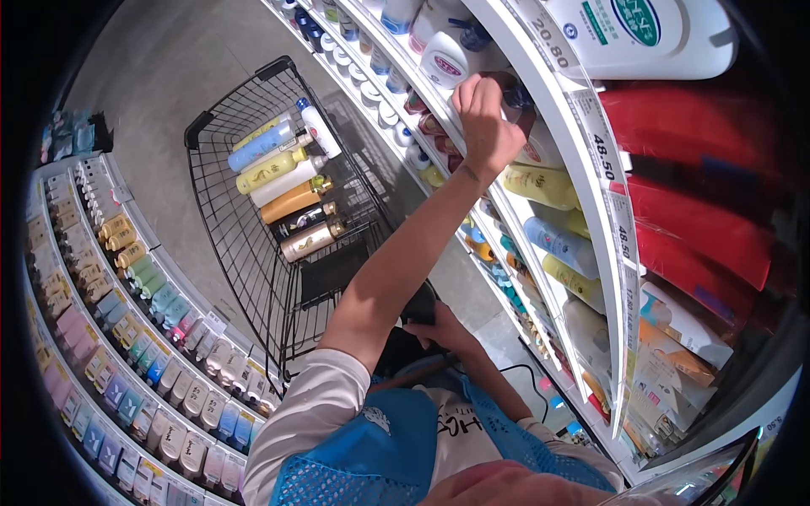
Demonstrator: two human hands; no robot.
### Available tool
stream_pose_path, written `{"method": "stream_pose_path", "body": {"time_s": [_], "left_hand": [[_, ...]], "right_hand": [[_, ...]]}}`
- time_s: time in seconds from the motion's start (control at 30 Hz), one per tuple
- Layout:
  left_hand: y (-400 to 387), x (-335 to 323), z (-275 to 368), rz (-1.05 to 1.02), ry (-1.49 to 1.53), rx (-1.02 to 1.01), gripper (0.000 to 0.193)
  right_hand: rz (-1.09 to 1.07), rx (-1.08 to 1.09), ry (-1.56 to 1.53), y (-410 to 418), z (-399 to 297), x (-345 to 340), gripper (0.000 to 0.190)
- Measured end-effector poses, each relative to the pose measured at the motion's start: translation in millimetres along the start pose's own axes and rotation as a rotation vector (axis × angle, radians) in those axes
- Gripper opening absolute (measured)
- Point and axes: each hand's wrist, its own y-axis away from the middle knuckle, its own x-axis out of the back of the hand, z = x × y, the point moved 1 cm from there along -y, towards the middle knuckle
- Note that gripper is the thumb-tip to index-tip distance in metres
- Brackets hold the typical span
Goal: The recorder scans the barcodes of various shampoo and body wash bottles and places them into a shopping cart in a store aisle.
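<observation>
My left hand (487, 123) reaches into the shelf on the right, its fingers curled among white bottles. Just beyond them lies a white bottle (446, 60) with a red oval label and a dark blue cap; beside the hand is another dark blue cap (519, 96). Whether the fingers hold a bottle is hidden. Lower down, my right hand (446, 329) is closed around the black handle (417, 311) of a wire shopping cart (221, 243). In the cart, several bottles lie in a row, among them a blue one (261, 150), an orange one (291, 201) and a black one (300, 222).
A white bottle with a blue cap (318, 128) lies at the cart's right side. Yellow bottles (541, 185) and a light blue bottle (560, 243) share the shelf by my arm. Red packs (696, 228) fill the level above. Along the left runs a display shelf (155, 329) of toiletries.
</observation>
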Motion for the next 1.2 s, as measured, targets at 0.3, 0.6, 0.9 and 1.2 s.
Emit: {"method": "stream_pose_path", "body": {"time_s": [0.3,0.6,0.9,1.2], "left_hand": [[-3.9,12.4,-4.6,-0.162,0.147,0.004,0.025],[-14.3,247.7,-46.7,0.102,1.051,0.248,0.013],[-5.6,338.7,-93.3,0.075,0.982,0.250,0.007],[17.0,314.7,-169.5,-0.211,-0.015,0.314,0.014]], "right_hand": [[0.037,0.027,-0.077,-2.7,7.8,-2.6,0.015],[0.169,-0.039,-0.213,-6.6,-13.0,-12.7,0.033],[0.057,0.199,-0.383,-35.8,-79.2,-68.2,0.033],[0.155,0.120,0.164,-47.1,-73.3,-50.5,0.020]]}}
